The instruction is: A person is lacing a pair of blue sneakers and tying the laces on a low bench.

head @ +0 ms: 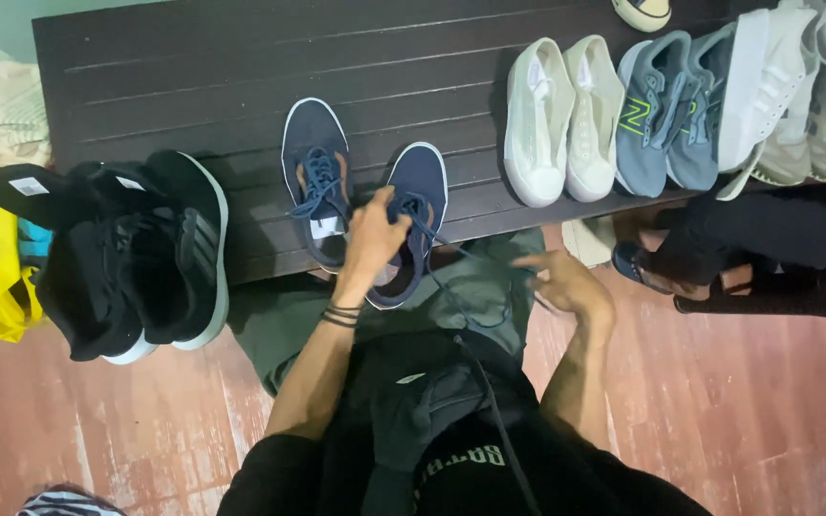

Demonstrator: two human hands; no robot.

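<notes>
Dark bench: left hand hides navy shoe's laces

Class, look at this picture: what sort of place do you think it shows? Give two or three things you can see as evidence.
Probably a home shoe corner or entryway. A dark wooden bench carries rows of shoes: navy sneakers, white sneakers and black sneakers. The left hand touches a navy sneaker's laces above a worn red floor.
</notes>
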